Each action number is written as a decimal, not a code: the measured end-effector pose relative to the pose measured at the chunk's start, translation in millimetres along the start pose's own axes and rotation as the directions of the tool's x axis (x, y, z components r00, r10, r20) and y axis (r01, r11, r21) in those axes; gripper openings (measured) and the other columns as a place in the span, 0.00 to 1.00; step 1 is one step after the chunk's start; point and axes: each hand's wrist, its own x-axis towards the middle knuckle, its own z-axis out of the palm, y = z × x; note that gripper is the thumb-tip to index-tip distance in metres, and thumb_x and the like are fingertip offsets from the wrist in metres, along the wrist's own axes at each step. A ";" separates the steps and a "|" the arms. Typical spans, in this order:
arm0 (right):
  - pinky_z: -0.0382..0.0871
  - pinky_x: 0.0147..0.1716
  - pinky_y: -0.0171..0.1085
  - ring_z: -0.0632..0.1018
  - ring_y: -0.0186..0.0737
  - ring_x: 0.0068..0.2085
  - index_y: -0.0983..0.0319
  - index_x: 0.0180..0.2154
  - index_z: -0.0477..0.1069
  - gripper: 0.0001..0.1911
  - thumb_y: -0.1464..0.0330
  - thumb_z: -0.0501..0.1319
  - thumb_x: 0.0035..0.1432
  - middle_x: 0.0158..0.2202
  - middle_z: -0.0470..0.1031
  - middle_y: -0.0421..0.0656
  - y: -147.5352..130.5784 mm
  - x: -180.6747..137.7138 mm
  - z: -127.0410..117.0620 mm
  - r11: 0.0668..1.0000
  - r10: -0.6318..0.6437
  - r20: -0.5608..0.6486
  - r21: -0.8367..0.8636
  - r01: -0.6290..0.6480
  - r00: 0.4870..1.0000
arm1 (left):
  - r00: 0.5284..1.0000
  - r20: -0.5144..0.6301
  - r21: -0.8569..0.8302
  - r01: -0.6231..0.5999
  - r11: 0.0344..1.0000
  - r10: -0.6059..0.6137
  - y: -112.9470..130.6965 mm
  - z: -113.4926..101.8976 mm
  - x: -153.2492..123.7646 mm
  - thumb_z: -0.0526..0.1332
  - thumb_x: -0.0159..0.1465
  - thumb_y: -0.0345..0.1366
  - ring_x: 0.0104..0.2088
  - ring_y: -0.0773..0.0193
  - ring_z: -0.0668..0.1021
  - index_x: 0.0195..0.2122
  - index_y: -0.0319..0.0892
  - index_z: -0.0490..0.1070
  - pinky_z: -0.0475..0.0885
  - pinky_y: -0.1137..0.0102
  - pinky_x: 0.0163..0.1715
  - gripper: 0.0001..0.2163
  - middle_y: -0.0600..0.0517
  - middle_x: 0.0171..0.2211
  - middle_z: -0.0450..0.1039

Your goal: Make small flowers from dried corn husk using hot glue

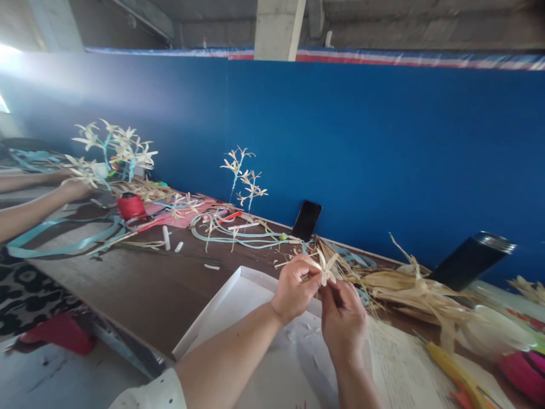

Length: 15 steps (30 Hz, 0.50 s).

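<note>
Both my hands meet over a white tray (213, 315) and pinch one pale flower (326, 267) whose thin petals look cut from dried husk. My left hand (296, 284) grips it from the left with thumb and forefinger. From below and the right, my right hand (344, 309) pinches its base; the stem, if there is one, is hidden by the fingers. Small white scraps lie in the tray under my wrists. Just to the right of my hands spreads a heap of dried husks (395, 284).
A black phone (307, 220) leans on the blue partition (383, 142). Finished-looking flower stems (235, 167) stand behind pale blue cords (238, 243). A dark bottle (472, 261) and yellow glue gun (457, 375) are at right. At far left, another person's hands (76, 189) hold flowers.
</note>
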 end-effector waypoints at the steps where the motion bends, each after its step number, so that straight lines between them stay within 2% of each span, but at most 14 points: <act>1: 0.61 0.27 0.34 0.68 0.36 0.27 0.60 0.32 0.72 0.10 0.62 0.58 0.57 0.25 0.67 0.39 -0.1 -0.1 -0.1 1.000 0.002 -0.002 -0.001 -0.002 1.000 | 1.000 0.002 0.001 0.001 1.000 -0.001 0.8 -0.4 0.0 0.61 0.58 0.32 0.30 0.67 0.73 0.23 0.38 0.71 0.69 0.72 0.33 0.07 0.51 0.26 0.69; 15: 0.60 0.27 0.34 0.68 0.36 0.27 0.61 0.32 0.72 0.09 0.63 0.58 0.57 0.25 0.67 0.39 -0.4 0.2 -0.8 1.000 -0.021 0.009 0.003 0.021 1.000 | 1.000 0.012 -0.014 -0.004 1.000 0.004 1.8 -0.4 -0.1 0.61 0.57 0.29 0.31 0.66 0.72 0.22 0.39 0.71 0.68 0.72 0.33 0.07 0.51 0.25 0.69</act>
